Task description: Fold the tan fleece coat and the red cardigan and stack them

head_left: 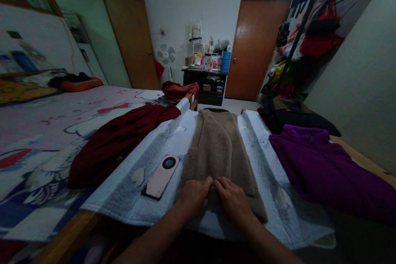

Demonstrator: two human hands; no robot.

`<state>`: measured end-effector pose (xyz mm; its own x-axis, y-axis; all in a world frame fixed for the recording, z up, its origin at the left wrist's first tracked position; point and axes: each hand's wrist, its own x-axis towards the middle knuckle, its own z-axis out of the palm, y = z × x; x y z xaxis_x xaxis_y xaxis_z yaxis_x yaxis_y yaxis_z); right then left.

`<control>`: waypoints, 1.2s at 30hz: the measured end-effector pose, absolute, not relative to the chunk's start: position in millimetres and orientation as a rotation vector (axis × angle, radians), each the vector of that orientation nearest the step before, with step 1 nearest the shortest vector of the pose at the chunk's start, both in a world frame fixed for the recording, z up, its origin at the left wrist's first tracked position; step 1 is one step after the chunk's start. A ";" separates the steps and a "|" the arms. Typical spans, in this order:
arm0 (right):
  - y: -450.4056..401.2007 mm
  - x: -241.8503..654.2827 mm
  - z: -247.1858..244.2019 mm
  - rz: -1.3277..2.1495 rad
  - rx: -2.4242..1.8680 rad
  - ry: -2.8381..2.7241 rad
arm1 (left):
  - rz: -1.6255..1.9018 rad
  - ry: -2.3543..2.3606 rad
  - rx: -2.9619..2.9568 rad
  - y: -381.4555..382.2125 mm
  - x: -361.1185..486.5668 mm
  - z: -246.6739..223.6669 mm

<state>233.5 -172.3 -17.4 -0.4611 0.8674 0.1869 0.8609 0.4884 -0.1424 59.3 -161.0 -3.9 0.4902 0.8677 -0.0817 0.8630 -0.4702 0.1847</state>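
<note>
A brown fleece garment [213, 144], folded lengthwise, lies on a light blue patterned cloth [167, 136]. Both of my hands are at its near part, side by side with the fingertips almost touching. My left hand [195, 194] has its fingers curled onto the fabric, and my right hand [231, 194] grips it the same way just to the right. A pink phone [161, 177] with a round black camera ring lies face down on the cloth, left of the garment.
Dark red clothing [120, 144] lies at the left, beside a bed [77, 111] with a patterned sheet. Purple clothing [321, 165] and a black item [303, 115] are on the right. Farther back stand a dark cabinet [210, 99], a fan [167, 54] and a brown door [256, 49].
</note>
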 end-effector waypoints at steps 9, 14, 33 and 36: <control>-162.6 235.4 -6.5 0.146 -1.491 -2.565 | -0.101 1.429 2.513 -146.5 59.2 14.0; -161.8 237.4 -7.9 0.193 -1.489 -2.534 | -0.108 1.382 2.562 -133.2 57.7 13.8; -152.8 269.7 -11.9 0.585 -1.331 -2.480 | 0.037 1.232 2.547 -109.5 54.8 18.8; -164.5 277.6 -16.6 0.483 -1.263 -2.431 | 0.057 1.250 2.550 -109.8 55.5 18.9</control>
